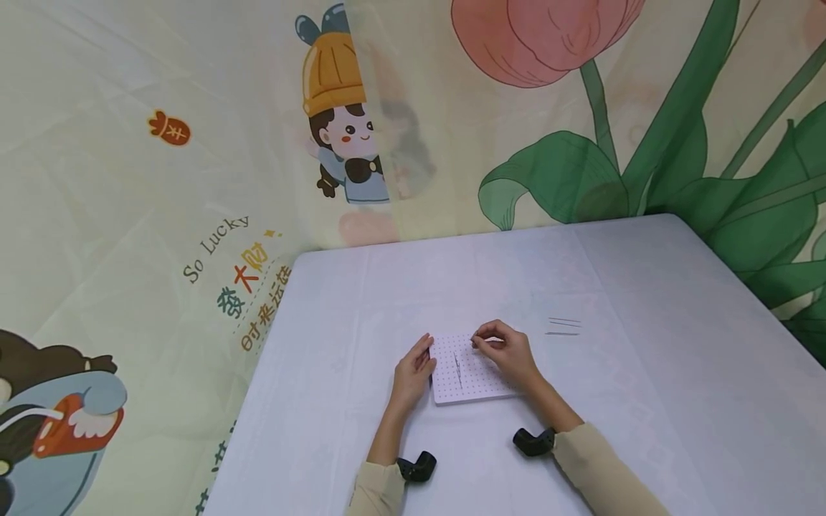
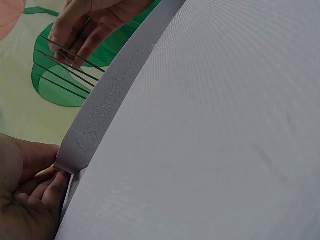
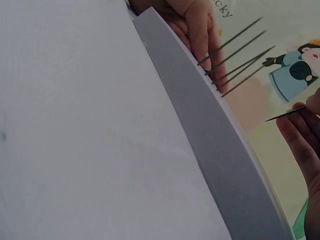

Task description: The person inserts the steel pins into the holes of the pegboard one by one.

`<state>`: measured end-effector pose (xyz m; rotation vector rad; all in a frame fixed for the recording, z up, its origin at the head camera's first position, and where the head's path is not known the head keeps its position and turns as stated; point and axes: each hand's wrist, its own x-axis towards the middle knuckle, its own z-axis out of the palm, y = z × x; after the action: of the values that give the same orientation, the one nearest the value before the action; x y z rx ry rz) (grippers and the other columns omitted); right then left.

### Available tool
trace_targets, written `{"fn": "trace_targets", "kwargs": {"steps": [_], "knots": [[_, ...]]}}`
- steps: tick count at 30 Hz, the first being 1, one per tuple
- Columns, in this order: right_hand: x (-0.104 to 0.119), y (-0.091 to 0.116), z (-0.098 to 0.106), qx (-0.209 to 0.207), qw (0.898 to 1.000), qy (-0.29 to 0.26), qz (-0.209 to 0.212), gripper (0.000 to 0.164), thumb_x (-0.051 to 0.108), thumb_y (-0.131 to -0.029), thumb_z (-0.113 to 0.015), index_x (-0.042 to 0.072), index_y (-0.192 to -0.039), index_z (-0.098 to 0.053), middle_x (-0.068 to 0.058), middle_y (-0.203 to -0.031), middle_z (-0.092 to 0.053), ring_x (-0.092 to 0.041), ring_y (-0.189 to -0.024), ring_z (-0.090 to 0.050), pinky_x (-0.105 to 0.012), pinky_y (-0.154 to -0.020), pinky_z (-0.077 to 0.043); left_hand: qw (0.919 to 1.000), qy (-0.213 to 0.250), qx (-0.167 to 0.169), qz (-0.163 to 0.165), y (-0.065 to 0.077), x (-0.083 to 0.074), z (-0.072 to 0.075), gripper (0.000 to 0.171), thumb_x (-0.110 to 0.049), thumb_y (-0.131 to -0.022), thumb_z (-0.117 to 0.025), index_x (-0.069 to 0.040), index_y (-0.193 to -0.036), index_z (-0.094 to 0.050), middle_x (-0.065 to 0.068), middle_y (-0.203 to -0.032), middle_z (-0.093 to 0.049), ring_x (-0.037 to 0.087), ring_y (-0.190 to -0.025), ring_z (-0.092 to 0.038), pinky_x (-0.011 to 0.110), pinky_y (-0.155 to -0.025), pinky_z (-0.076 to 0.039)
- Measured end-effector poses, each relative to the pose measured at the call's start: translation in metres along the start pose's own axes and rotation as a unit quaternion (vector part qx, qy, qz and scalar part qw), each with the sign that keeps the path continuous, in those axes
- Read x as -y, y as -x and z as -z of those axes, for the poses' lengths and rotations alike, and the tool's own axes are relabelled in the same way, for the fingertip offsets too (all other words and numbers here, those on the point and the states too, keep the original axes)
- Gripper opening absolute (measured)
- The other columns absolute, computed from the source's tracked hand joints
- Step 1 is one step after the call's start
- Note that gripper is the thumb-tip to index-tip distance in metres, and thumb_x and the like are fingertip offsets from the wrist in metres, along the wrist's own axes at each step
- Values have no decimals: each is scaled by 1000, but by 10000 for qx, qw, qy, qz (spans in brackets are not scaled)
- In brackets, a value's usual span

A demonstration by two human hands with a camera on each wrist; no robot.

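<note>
A white board (image 1: 477, 387) dotted with small holes lies on the table in the head view. Its left edge is held by my left hand (image 1: 411, 373), the thumb and fingers pinching the edge near a corner in the left wrist view. Several thin dark rods (image 2: 70, 75) stand up from the board's left half, some of them leaning. Above the board's far right part, my right hand (image 1: 510, 351) pinches another thin rod (image 3: 285, 114) between thumb and fingers. That rod tapers to a point and is clear of the standing ones in the right wrist view.
Several loose thin rods (image 1: 563, 326) lie on the white-covered table (image 1: 619, 416), to the right of the board. A printed cloth (image 1: 419, 165) hangs behind the table. Black wrist cameras (image 1: 418, 467) sit at both sleeves.
</note>
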<state>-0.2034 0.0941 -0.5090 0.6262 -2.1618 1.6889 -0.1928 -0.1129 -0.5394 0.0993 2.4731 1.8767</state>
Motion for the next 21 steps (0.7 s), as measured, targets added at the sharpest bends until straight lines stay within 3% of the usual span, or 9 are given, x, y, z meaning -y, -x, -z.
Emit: {"fn": "trace_targets", "kwargs": {"steps": [8, 13, 21], "knots": [[11, -2, -17, 423, 9990, -1, 126, 11, -3, -79, -63, -4, -89, -59, -15, -83, -65, -22, -79, -65, -24, -67, -57, 9998, 140, 70, -146, 2, -2, 2, 44, -3, -86, -55, -3, -129, -45, 9, -142, -34, 23, -128, -35, 26, -104, -33], [10, 0, -22, 554, 9984, 17, 123, 9, -3, -79, -63, -4, -88, -60, -14, -82, -66, -25, -78, -65, -24, -68, -57, 9997, 105, 82, -201, 1, -1, 2, 44, -3, -86, -55, -3, -129, -46, 8, -141, -35, 22, -127, -36, 23, -103, -34], [13, -1, -23, 819, 9965, 164, 38, 10, -4, -78, -64, -4, -88, -60, -13, -83, -66, -24, -78, -64, -26, -69, -58, 9973, -32, 0, -729, 2, 4, 3, 41, -6, -87, -55, -3, -128, -47, 11, -139, -38, 20, -125, -39, 19, -101, -37]]}}
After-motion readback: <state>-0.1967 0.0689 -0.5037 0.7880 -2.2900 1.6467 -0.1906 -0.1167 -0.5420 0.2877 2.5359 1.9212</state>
